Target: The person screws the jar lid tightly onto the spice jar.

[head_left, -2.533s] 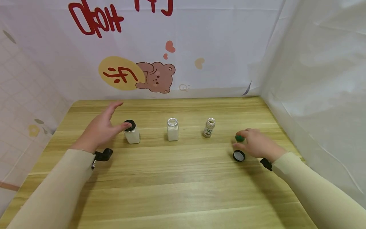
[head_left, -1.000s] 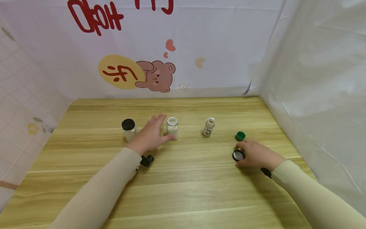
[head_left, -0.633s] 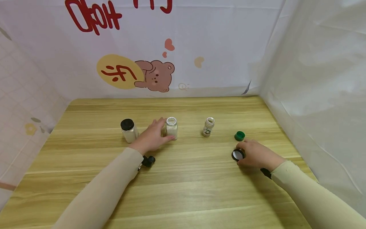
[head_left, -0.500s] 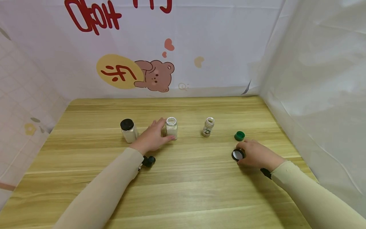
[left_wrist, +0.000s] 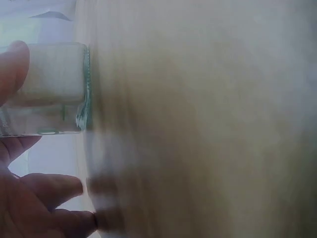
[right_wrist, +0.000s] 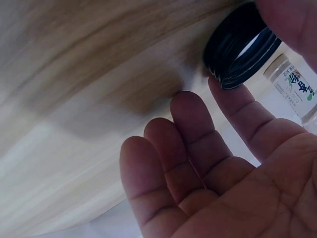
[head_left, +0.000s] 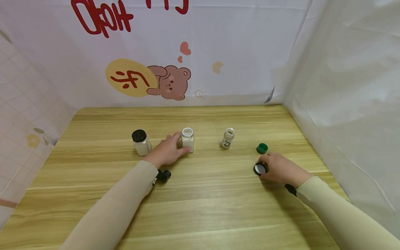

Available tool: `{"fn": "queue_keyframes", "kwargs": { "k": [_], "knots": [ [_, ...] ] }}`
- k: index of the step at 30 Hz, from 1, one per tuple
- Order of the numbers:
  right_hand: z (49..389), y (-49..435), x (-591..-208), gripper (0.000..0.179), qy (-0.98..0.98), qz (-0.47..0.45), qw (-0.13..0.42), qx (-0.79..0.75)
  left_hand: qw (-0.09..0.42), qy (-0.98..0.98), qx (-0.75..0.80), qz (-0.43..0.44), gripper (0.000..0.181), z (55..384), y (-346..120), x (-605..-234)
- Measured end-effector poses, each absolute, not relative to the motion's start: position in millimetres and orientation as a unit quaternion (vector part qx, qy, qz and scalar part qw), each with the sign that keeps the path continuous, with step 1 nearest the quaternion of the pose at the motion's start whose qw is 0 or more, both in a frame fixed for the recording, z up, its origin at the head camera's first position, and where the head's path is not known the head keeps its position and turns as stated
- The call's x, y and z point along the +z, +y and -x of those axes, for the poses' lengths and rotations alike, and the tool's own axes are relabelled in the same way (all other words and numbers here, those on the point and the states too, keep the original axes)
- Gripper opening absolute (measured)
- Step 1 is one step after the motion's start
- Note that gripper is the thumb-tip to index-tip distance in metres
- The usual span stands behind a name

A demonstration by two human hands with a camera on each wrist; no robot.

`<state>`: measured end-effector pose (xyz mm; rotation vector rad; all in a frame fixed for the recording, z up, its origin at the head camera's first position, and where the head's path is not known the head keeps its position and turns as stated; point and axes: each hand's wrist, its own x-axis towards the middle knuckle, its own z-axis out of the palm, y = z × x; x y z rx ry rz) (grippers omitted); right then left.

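Observation:
My left hand (head_left: 165,151) grips an open, square glass jar of white powder (head_left: 188,144) at the middle of the table. In the left wrist view, the thumb lies on the side of that jar (left_wrist: 57,74) and the other fingers are behind and below it. At the right, my right hand (head_left: 280,168) pinches a black screw lid (head_left: 260,169), its pale inside facing up. The right wrist view shows this black lid (right_wrist: 237,47) between thumb and index finger, the other fingers loose. A green cap (head_left: 262,148) lies just beyond the right hand.
A second white-powder jar with a black lid (head_left: 141,146) stands left of the left hand. A small uncapped, labelled spice bottle (head_left: 227,141) stands between the hands. White printed sheets (head_left: 237,52) rise behind and beside the wooden table (head_left: 200,208).
My left hand has moved right, from the black-lidded jar to the open jar, and closed on it. My right hand has left the green cap and taken hold of the black lid.

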<state>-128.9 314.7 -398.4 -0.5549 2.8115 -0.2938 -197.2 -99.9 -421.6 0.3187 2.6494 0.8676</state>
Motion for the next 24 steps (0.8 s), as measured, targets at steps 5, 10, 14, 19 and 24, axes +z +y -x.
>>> {"fn": "queue_keyframes", "kwargs": {
  "k": [5, 10, 14, 19, 24],
  "knots": [
    [124.6, 313.8, -397.0, 0.040, 0.969, 0.184, 0.133, -0.099, 0.182, 0.933, 0.290, -0.107, 0.087, 196.1, -99.2, -421.7],
    [120.5, 313.0, -396.5, 0.042, 0.969, 0.179, 0.135, -0.100, 0.188, 0.934, 0.286, -0.104, 0.086, 194.0, -99.0, -421.9],
    [118.1, 311.5, -397.3, 0.042, 0.969, 0.178, 0.134, -0.102, 0.190, 0.933, 0.289, -0.101, 0.082, 192.8, -99.7, -421.5],
    [115.3, 309.5, -398.3, 0.040, 0.969, 0.182, 0.130, -0.104, 0.184, 0.935, 0.285, -0.106, 0.078, 193.4, -100.5, -424.3],
    [113.0, 306.4, -400.9, 0.035, 0.970, 0.185, 0.121, -0.098, 0.176, 0.937, 0.279, -0.112, 0.074, 194.0, -100.7, -427.9]
  ]
}}
